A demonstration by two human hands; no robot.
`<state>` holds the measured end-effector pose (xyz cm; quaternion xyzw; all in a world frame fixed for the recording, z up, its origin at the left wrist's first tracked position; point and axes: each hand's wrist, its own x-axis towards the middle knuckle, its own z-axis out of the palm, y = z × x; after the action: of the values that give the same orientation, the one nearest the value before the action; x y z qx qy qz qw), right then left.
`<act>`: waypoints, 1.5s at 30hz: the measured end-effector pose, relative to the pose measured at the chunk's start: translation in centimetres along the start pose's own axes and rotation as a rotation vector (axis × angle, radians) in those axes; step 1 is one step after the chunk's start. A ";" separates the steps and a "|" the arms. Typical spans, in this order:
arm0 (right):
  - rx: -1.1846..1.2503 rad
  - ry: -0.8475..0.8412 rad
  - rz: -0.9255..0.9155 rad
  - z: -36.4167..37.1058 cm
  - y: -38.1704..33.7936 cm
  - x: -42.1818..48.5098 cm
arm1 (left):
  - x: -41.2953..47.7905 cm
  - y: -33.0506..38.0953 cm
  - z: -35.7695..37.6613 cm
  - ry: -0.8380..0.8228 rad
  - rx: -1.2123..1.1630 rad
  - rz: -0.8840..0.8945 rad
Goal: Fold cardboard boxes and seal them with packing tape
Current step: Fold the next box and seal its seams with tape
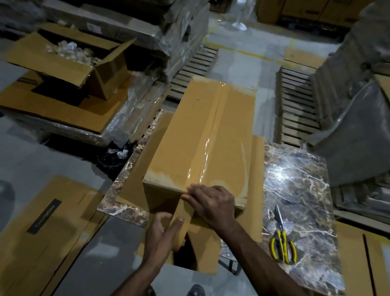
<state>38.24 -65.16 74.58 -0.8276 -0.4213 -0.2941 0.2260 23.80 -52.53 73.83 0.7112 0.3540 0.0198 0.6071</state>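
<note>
A: What is nearest?

B: The left hand [162, 235]. Its fingers are curled round a roll of brown packing tape [180, 237], with the thumb laid along the roll's outer face. A band of tape runs up from the roll onto the near end wall of a long brown cardboard box [190, 135].

A: And the other hand?

B: The right hand [211, 206] is just above. Its fingers are spread fairly flat over the box's near top edge and press the tape down where it turns the corner. They curl round nothing.

A: Where does the box sit?

B: It lies lengthwise, pointing away from the person, on flat brown cardboard sheets [258, 170]. These are spread on a glossy brown marble-patterned tabletop [307, 186]. Glossy clear tape [211, 135] already runs along the top seam from end to end.

A: Is there anything beside it?

B: Yellow-handled scissors [283, 242] lie shut on the marble to the right, apart from the box. More flat cardboard [30, 238] lies on the grey floor at lower left.

A: And further back?

B: At left an open brown carton [59, 67] holds crumpled clear plastic. Wooden slatted pallets [295, 106] lie beyond the box, between stacks of wrapped flat cartons. A white pedestal fan [240, 18] stands at the far end, blurred.
</note>
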 end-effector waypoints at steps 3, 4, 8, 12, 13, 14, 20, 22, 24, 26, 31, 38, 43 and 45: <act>-0.015 0.030 -0.034 0.3 0.1 -0.3 | 0.3 0.9 -0.1 -0.091 -0.102 -0.082; -0.023 0.047 -0.050 0.5 0.1 -0.2 | 0.3 1.5 -0.2 -0.134 -0.146 -0.112; -0.046 0.067 -0.115 0.6 0.2 0.1 | 1.2 2.4 -0.4 -0.205 -0.108 -0.141; -0.011 -0.037 -0.055 0.4 0.0 0.1 | 1.7 3.3 -0.4 -0.278 -0.080 -0.135; 0.011 -0.080 -0.041 0.2 0.1 0.1 | 1.6 3.4 -0.5 -0.295 -0.074 -0.127; 0.044 -0.134 -0.024 -0.2 0.3 0.2 | 1.6 3.6 -0.4 -0.301 -0.080 -0.128; 0.189 -0.471 0.028 -3.3 3.0 -0.2 | 1.9 3.4 0.0 -0.307 -0.067 -0.159; 0.252 -0.513 0.079 -3.8 3.2 -0.1 | 1.9 3.6 0.5 -0.307 -0.056 -0.162; 0.322 -0.501 0.133 -4.8 3.1 0.0 | 1.5 3.8 1.0 -0.297 -0.042 -0.160; 0.349 -0.317 0.187 -6.6 3.3 -0.7 | 1.6 3.8 1.3 -0.275 -0.028 -0.140; 0.154 0.236 0.923 -10.1 8.1 -8.7 | 2.2 2.8 1.7 -0.213 -0.024 -0.121; -0.010 -0.516 1.445 -8.9 13.1 -22.2 | 1.5 3.3 2.3 -0.161 -0.068 -0.140; -0.107 -0.624 1.481 -6.8 15.5 -22.6 | 1.6 2.9 1.8 -0.149 -0.085 -0.134; -0.098 -0.688 1.535 -6.6 16.8 -21.9 | 1.5 3.1 1.8 -0.139 -0.087 -0.131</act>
<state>39.91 -90.73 62.39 -0.9367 0.2264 0.1917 0.1861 27.22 -53.29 75.45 0.6590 0.3556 -0.0540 0.6606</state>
